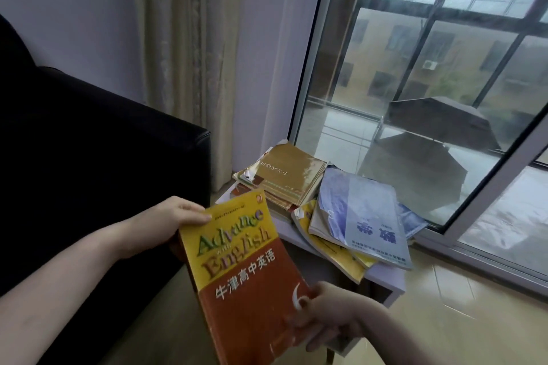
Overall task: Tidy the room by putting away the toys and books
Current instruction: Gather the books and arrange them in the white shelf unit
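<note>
black sofa (98,163) left | beige curtain (184,38) on wall | sliding window (430,92) right | tiled floor (459,320)

Single head-worn wide-angle view, looking forward and down from the person's own standpoint. It is facing a room corner: sofa (98,163) filling the left, curtain (189,47) at centre top, window (430,74) running off to the right. Both forearms are entering from the bottom edge, close to the lens; a low table (385,278) is sitting just beyond. Straight edges are bowing toward the frame borders.
</note>
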Tool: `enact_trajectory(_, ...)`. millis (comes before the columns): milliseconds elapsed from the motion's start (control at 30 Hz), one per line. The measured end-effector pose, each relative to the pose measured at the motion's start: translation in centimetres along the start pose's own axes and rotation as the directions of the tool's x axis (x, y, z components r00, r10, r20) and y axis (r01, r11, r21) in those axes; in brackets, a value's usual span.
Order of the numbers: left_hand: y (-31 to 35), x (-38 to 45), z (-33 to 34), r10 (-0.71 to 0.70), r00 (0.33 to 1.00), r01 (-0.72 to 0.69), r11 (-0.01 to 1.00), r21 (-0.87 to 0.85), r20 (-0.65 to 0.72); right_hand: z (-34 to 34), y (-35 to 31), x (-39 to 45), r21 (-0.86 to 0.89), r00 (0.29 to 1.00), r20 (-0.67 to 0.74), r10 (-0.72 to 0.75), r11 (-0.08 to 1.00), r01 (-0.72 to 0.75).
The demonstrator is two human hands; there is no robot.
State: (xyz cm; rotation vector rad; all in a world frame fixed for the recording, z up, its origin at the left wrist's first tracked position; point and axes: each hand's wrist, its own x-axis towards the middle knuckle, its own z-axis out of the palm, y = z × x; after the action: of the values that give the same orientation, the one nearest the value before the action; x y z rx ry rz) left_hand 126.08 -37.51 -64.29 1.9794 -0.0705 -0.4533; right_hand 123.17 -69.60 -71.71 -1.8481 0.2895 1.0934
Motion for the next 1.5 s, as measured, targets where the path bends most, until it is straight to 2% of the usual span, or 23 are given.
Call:
enact_trajectory(67,-0.9,0.4,0.0,-0.065,0.991,0.033,0.968,0.249,0.121,0.4,0.7,1.6,-0.168,0.999,-0.028,0.046,0.985,-0.05)
enact_trajectory(133,-1.8,0.9,0.9,-0.135,0.974,0.055,0.919,0.391,0.182,1.1,1.2,3.2,-0.263,0.992,-0.047,0.115,0.957,-0.124)
enact_trajectory(233,-2.8,1.6,3.0,-0.172,0.962,0.067,0.9,0.43,0.211,2.2,2.4,5.3,-0.375,0.982,-0.148,0.115,0.913,-0.163)
enact_trajectory(333,-3.4,2.2,5.0,-0.154,0.975,0.065,0.889,0.452,0.162,2.4,3.1,6.3,-0.488,0.966,-0.253,0.055,0.855,-0.176)
enact_trajectory(400,-3.8,2.4,6.5,-0.115,0.986,0.046,0.879,0.474,0.119,2.1,3.0,6.7,-0.471,0.959,-0.276,0.062,0.861,-0.192)
enact_trajectory(500,-4.2,2.5,9.1,-0.031,0.996,-0.017,0.86,0.509,0.085,1.7,2.4,7.2,-0.363,0.956,-0.242,0.166,0.898,-0.248)
enact_trajectory(633,-5.5,4.0,11.5,0.0,1.0,0.0,0.873,0.488,0.001,1.4,1.9,7.7,-0.289,0.963,-0.235,0.134,0.936,-0.201)
enact_trajectory(800,-7.7,6.2,13.4,-0.036,0.999,0.028,0.865,0.501,0.006,0.9,2.3,8.0,-0.359,0.967,-0.212,0.138,0.91,-0.209)
enact_trajectory(1100,-7.6,10.5,14.6,-0.046,0.988,0.116,0.851,0.512,-0.147,-0.2,3.6,7.9,-0.465,0.972,-0.225,0.061,0.87,-0.162)
enact_trajectory(1167,-7.6,11.4,14.4,-0.054,0.986,0.137,0.806,0.576,-0.158,-0.5,4.0,8.1,-0.47,0.969,-0.238,0.063,0.866,-0.172)
enact_trajectory(1267,-7.8,12.2,14.2,-0.035,0.991,0.118,0.675,0.728,-0.128,-1.0,4.6,8.4,-0.498,0.971,-0.228,0.075,0.848,-0.182)
enact_trajectory(1333,-8.1,12.9,14.3,-0.005,0.993,0.095,0.651,0.753,-0.121,-1.3,4.7,8.4,-0.533,0.974,-0.216,0.071,0.827,-0.179)
enact_trajectory(1500,-7.8,14.0,14.3,0.018,0.975,0.138,0.729,0.67,-0.22,-1.8,4.5,8.1,-0.531,0.97,-0.239,0.045,0.83,-0.17)
